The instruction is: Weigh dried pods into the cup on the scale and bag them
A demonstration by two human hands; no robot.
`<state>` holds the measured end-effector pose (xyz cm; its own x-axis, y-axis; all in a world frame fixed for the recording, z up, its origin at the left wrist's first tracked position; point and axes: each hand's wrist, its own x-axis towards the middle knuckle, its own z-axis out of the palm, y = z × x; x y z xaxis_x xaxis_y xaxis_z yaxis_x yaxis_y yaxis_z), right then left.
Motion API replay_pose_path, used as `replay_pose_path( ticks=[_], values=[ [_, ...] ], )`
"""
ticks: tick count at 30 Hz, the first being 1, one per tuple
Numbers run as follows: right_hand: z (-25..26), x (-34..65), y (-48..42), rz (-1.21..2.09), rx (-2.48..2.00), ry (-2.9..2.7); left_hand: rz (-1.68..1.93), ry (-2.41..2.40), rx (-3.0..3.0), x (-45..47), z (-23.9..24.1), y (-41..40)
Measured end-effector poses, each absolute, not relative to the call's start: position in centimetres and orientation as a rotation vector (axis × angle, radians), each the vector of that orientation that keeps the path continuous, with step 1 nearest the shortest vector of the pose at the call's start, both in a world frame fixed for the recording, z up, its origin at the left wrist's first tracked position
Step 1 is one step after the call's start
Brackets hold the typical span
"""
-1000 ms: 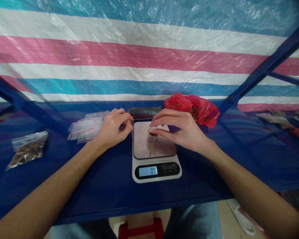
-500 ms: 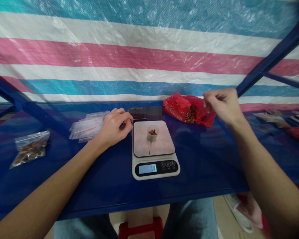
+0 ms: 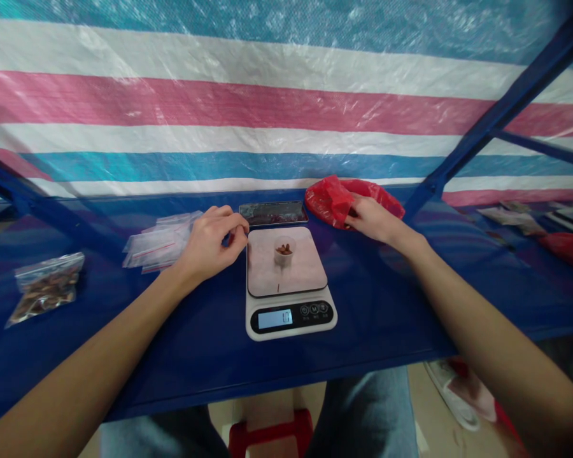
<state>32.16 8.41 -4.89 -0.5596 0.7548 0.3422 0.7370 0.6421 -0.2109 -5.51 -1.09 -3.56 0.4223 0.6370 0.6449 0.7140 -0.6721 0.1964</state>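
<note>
A white digital scale (image 3: 286,280) stands on the blue table with its display lit. On its plate sits a small clear cup (image 3: 283,256) holding a few brown, nut-like pieces. My left hand (image 3: 214,245) rests at the plate's left edge, fingers curled toward the thumb, with nothing visible in them. My right hand (image 3: 373,219) reaches into the mouth of a red plastic bag (image 3: 327,197); its fingertips are hidden there, and so are most of the bag's contents.
Clear zip bags (image 3: 160,242) lie stacked left of the scale. A filled zip bag (image 3: 48,283) of brown pieces is farther left. Behind the scale lies a dark phone (image 3: 273,214). Blue frame bars (image 3: 477,127) and a striped tarp (image 3: 219,102) bound the table.
My right hand has come down leftward from above the red bag's right side into its opening, and the brown pieces inside are now covered. The left hand stays by the scale.
</note>
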Motion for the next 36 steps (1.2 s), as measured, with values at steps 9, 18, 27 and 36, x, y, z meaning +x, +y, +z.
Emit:
replay_pose_path(
  ticks=[9,18,27,36],
  values=[
    [-5.0,32.2,8.5,0.126,-1.063,-2.456,-1.083,-1.218,-2.542,-5.7,-3.6,-1.1],
    [-4.2,31.4,8.3,0.149,-1.064,-2.433,-1.085,-1.179,-2.533,-5.6,-3.6,-0.9],
    [-3.5,31.7,8.0,0.145,-1.121,-2.129,-1.108,-1.131,-2.526,-5.7,-3.6,-1.0],
    [-1.9,32.6,7.5,0.291,-1.114,-1.768,-1.121,-1.137,-2.537,-5.9,-3.8,-0.9]
  ],
)
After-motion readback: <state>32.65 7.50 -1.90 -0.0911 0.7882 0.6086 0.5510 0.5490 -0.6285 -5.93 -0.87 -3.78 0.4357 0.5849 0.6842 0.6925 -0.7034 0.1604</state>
